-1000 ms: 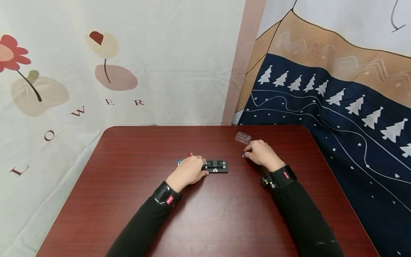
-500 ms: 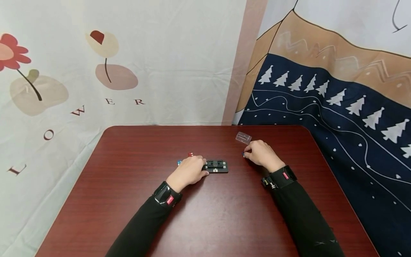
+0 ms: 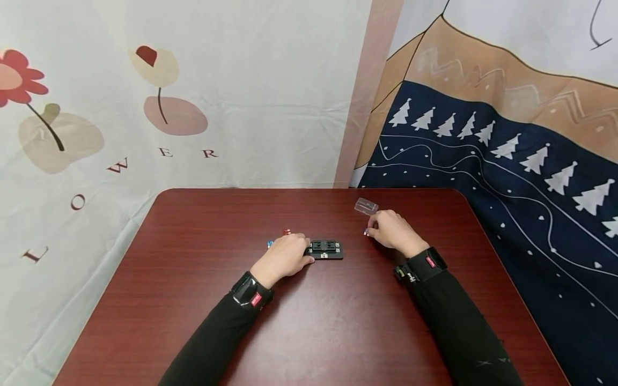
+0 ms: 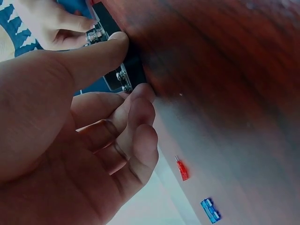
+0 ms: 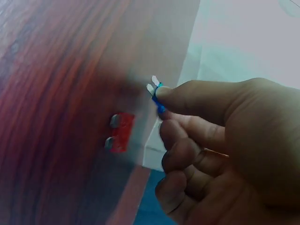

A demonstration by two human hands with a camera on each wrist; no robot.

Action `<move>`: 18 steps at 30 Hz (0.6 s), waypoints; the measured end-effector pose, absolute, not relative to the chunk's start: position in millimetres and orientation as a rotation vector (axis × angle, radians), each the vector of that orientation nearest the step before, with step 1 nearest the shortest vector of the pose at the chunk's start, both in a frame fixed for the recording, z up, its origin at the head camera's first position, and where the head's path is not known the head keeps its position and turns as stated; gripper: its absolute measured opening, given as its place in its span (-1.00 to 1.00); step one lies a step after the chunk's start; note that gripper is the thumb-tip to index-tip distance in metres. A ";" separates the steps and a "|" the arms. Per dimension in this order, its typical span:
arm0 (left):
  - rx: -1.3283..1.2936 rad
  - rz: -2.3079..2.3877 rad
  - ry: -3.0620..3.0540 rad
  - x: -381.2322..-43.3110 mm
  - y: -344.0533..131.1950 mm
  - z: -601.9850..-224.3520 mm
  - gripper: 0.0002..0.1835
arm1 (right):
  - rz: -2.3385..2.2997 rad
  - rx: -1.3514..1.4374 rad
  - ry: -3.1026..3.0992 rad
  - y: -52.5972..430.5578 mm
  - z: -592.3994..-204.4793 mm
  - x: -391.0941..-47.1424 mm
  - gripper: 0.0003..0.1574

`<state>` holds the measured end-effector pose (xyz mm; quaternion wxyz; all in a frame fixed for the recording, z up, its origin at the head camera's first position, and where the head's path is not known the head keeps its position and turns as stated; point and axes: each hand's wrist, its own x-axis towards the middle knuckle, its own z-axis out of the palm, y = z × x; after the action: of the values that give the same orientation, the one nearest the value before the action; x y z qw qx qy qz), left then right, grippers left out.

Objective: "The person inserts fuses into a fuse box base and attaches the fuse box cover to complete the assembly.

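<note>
My left hand [image 3: 284, 256] grips the left end of a black fuse block [image 3: 326, 250] on the table, thumb on one long side and fingertips on the other. Metal terminals show along the block in the left wrist view. To the right of it, my right hand [image 3: 395, 232] pinches a blue blade fuse [image 5: 158, 97] between thumb and index finger. Its two metal prongs stick out past the fingertips, and the other fingers are curled. Below the held fuse, a red blade fuse [image 5: 123, 132] lies on the table in the right wrist view.
A clear plastic cover [image 3: 365, 206] lies behind my right hand, near the table's back edge. Beyond my left hand are another red fuse [image 4: 182, 169] and a blue fuse [image 4: 211, 211]. Printed cloth [image 3: 270, 96] hangs behind the wooden table [image 3: 203, 225].
The blue fuse has turned slightly in my right fingertips, and its pale prongs now show in the head view. Both hands stay in nearly the same place, the left still on the fuse block.
</note>
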<state>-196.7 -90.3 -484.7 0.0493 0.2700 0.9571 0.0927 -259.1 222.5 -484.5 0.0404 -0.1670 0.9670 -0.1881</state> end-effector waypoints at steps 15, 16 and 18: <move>0.838 0.306 2.921 -198.9 -90.9 -484.6 -0.60 | -0.693 -0.908 2.963 166.6 -456.8 -235.4 -0.94; 0.839 0.312 2.923 -199.0 -90.8 -484.7 -0.62 | -0.680 -0.929 2.961 162.9 -457.6 -234.1 -0.94; 0.841 0.321 2.925 -199.2 -90.6 -484.9 -0.65 | -0.651 -0.957 2.960 157.0 -460.4 -232.2 -0.93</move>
<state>-199.2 -90.6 -484.9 0.0408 0.2745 0.9550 0.1048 -232.2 157.0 -460.4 -0.0183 -0.3010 0.9312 -0.2049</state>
